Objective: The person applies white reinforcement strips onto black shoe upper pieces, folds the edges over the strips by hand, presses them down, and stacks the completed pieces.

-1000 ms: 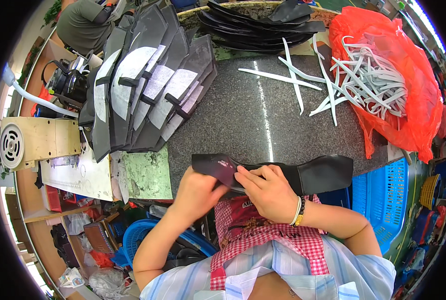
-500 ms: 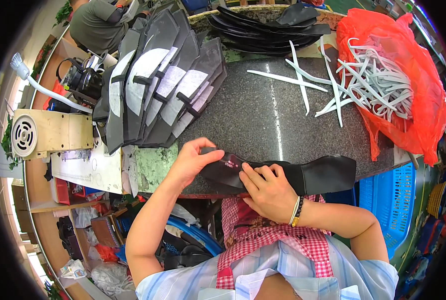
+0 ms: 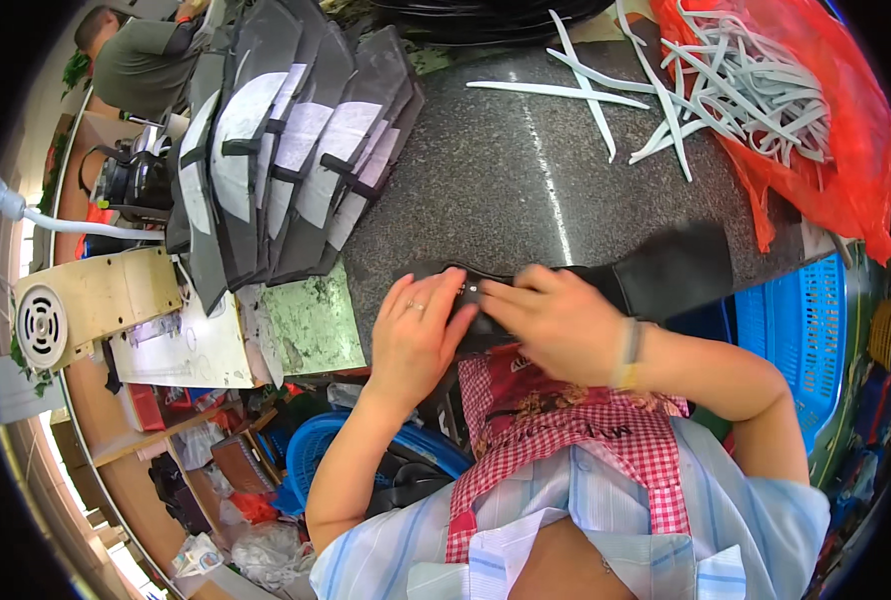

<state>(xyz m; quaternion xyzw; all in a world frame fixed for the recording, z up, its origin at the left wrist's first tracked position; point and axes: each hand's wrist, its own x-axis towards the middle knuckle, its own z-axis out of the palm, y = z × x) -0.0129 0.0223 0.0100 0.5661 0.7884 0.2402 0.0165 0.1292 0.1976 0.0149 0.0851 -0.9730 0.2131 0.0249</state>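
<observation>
A long black leather-like panel (image 3: 678,268) lies along the near edge of the dark speckled work surface, its wide end to the right. My left hand (image 3: 416,325) is over the panel's left part, with the fingers bent down on it and the thumb close to the forefinger. My right hand (image 3: 566,325) presses its fingers on the panel just right of the left hand, near small light print marks. Both hands hold the panel, and their fingertips nearly meet. Much of the panel's middle is hidden under the right hand.
Stacked dark grey panels with white patches (image 3: 301,140) stand at the left, beside a cream machine housing (image 3: 106,300). Thin white strips (image 3: 556,92) lie at the back, leading to a red plastic bag (image 3: 846,140) full of strips. A blue basket (image 3: 801,340) stands at the right.
My left hand has moved off the panel's left end, closer to my right hand. The panel's wide right end is tilted farther up and away. The whole view has shifted with my head.
</observation>
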